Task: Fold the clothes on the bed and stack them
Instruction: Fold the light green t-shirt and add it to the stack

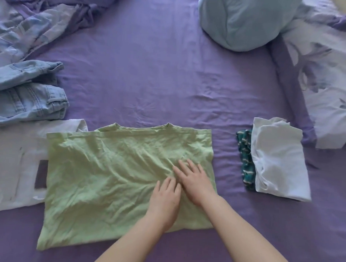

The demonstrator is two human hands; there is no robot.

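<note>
Pressing flat on a green garment [111, 173], both hands lie palm-down with fingers straight, holding nothing. Head view: the left hand [165, 199] sits just beside the right hand [194, 180], fingertips touching or nearly so, on the garment's right half. The green garment lies partly folded and creased on the purple bed sheet [160, 71], near the bed's front edge. Its left edge overlaps a white garment [16, 164] spread flat. Behind that lie crumpled blue jeans [30, 98]. To the right, apart from the green garment, a folded white top [279, 160] rests over a teal patterned item [245, 162]. A pale blue pillow [242, 21] sits at the far side.
</note>
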